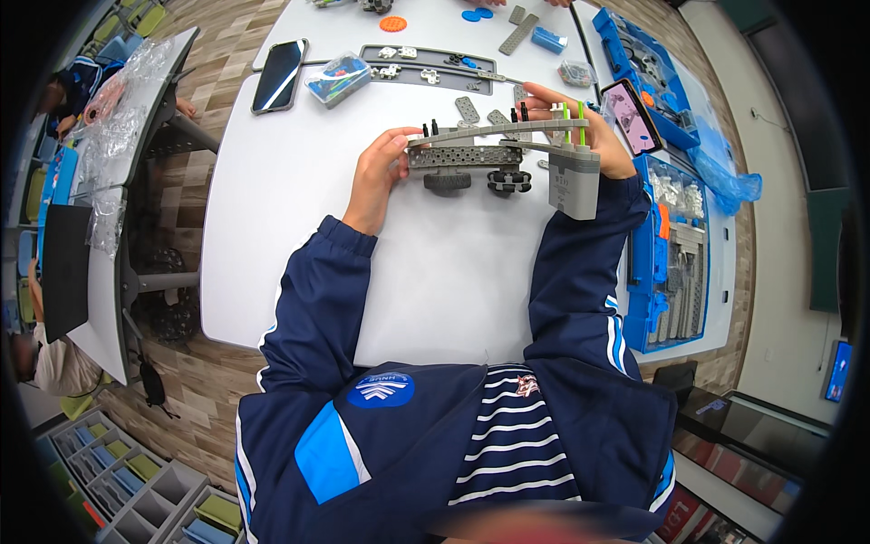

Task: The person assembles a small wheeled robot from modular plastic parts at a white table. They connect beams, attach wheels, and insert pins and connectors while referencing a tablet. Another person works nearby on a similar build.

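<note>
A grey plastic building-kit vehicle (462, 157) is in front of me at the middle of the white table. Dark wheels (447, 180) show under its perforated frame, and black pegs stick up from it. A long grey beam (494, 131) slants across its top. At its right end hangs a grey box-shaped block (574, 181) with bright green shafts standing above it. My left hand (379, 174) grips the vehicle's left end, fingertips on the frame. My right hand (584, 127) is closed round the right end behind the green shafts, which partly hide its fingers.
A grey parts tray (471, 66), a phone (279, 76) and a clear box of small parts (339, 79) lie farther back. Loose grey plates lie behind the vehicle. To the right are a tablet (632, 116) and blue kit cases (642, 263). Other people sit at the left.
</note>
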Motion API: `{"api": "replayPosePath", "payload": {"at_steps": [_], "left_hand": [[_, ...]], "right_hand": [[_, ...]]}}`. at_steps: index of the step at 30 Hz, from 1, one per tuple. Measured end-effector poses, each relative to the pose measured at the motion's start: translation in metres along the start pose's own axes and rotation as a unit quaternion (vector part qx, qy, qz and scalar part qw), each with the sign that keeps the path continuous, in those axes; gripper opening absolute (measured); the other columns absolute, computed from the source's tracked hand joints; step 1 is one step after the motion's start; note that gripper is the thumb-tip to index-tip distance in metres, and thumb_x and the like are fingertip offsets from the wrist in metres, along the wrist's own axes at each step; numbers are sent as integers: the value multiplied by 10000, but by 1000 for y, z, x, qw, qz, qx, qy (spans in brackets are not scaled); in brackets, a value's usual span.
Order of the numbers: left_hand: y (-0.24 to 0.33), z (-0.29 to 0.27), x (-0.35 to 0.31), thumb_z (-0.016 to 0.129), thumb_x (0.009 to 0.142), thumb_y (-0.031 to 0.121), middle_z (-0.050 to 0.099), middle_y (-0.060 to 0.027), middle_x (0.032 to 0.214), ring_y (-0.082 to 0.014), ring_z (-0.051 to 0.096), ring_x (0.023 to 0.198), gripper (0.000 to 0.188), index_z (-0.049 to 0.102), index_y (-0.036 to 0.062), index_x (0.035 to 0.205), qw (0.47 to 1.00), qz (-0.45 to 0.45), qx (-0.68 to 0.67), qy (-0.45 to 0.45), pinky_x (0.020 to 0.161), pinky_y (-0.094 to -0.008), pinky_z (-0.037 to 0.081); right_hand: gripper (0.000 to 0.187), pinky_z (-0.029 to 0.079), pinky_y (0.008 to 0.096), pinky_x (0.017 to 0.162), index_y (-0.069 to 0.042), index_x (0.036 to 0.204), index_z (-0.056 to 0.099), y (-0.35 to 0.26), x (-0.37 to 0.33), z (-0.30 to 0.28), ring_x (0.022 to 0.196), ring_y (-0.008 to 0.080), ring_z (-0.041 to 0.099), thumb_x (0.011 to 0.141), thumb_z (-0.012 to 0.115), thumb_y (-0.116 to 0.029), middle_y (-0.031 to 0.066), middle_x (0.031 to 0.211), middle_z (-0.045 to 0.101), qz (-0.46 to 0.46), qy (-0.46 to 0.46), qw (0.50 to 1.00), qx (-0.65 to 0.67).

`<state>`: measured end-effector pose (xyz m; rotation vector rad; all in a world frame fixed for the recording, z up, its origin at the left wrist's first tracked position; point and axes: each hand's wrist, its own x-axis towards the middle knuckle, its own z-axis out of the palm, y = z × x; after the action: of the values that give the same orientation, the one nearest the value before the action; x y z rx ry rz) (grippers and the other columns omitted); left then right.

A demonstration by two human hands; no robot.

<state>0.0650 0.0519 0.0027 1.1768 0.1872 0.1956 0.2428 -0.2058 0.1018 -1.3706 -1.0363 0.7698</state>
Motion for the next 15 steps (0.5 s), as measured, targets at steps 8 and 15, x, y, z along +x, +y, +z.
{"api": "replayPosePath", "payload": {"at_steps": [8,15], "left_hand": [[-7,-2,4,507,959,387,664,3,1032,-60,391,727,462,587,24,1233,1000,-4,-5,15,697,-227,355],[-4,3,3,519,962,355,643,23,964,-27,397,705,399,629,37,1176,999,5,-18,30,666,-198,366]], "right_hand": [[454,459,317,1002,-81,1351,589,34,39,-62,1128,194,619,897,584,-101,130,1199,673,32,93,955,-279],[424,534,345,761,-230,1206,718,123,150,-76,778,259,659,808,603,-139,146,877,714,146,128,787,-585]]}}
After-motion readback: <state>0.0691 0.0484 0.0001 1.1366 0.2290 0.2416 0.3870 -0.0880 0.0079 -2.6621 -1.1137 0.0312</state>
